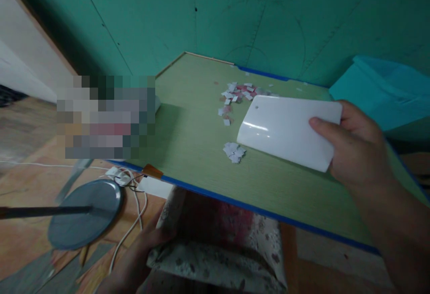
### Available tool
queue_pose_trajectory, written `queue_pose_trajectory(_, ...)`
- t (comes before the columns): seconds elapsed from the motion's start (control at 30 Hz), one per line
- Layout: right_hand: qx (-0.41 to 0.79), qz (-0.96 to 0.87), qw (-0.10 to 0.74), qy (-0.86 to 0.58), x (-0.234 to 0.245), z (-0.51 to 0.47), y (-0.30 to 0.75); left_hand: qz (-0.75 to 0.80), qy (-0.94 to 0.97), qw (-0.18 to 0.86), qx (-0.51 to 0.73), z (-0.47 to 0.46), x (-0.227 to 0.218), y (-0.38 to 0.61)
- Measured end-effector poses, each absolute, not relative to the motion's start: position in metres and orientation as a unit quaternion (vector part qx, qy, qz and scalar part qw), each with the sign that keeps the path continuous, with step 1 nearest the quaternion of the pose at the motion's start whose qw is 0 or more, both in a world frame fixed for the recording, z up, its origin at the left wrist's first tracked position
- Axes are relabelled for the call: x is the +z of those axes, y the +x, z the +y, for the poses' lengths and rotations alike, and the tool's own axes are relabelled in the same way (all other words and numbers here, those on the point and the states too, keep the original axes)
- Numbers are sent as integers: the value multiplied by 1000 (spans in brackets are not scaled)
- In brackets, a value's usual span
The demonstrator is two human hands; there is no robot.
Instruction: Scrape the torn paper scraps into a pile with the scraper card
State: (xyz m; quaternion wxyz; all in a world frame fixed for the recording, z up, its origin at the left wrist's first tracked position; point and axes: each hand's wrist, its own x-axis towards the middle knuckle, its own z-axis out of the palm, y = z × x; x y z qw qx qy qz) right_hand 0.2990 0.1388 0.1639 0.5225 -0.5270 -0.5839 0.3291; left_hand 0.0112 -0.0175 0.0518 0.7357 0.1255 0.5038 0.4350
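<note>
My right hand grips the right end of a glossy white curved sheet, thumb on top, and holds it over a green table. The sheet's left edge is down near two heaps of small white and pink paper scraps: a larger heap behind it and a small heap at its front corner. My left hand is below the table's front edge, fingers curled on the rim of a floral-patterned bag held open there.
The table has a blue edge band and stands against a teal wall. A light-blue cloth lies at the right. On the wooden floor at the left are a round grey stand base and white cables.
</note>
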Motion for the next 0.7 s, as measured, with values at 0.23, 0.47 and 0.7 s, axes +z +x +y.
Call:
queue_pose_trajectory(0.23, 306, -604, 503, -538, 162, 143, 301, 514, 163, 727, 425, -21, 45, 7)
queue_pose_trajectory(0.47, 305, -604, 481, -557, 171, 141, 308, 524, 159, 718, 430, -18, 46, 10)
queue_pose_trajectory(0.7, 192, -571, 532, -596, 174, 150, 323, 529, 103, 728, 423, -19, 52, 12)
